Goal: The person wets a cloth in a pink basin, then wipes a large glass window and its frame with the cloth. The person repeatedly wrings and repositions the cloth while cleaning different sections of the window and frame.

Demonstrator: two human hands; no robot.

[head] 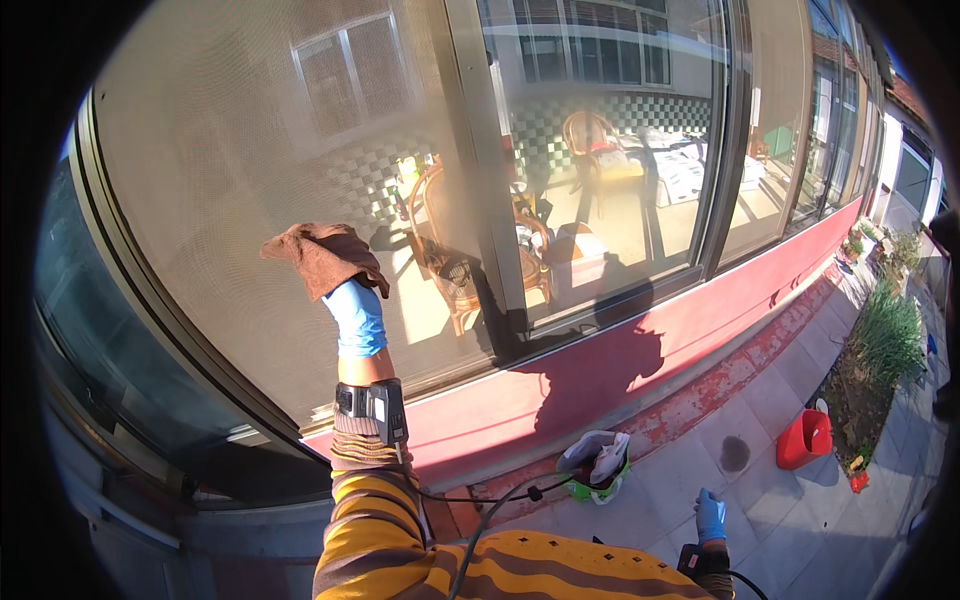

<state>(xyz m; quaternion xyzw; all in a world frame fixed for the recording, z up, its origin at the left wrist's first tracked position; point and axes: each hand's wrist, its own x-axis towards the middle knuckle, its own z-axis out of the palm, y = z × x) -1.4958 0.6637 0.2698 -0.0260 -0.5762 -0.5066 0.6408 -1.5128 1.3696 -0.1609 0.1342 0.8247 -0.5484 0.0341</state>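
Note:
A brown cloth [322, 259] covers the fingers of my left hand [355, 319], which wears a blue glove. That arm reaches up, and the cloth lies against the mesh window screen [225, 187], left of a metal frame upright [480, 172]. Down at the lower right, my right hand [710, 516], also in a blue glove, hangs low beside my body over the paving. Nothing shows in it, and its fingers are too small to make out. Black devices are strapped to both wrists, with a cable [495, 510] crossing in front of my body.
Below the window runs a pink wall [600, 375]. A green bag [600, 486] stuffed with plastic bags stands at its foot. On the paving are a red bucket [804, 441] and a planted bed [885, 337]. Rattan chairs [589, 142] show behind the glass.

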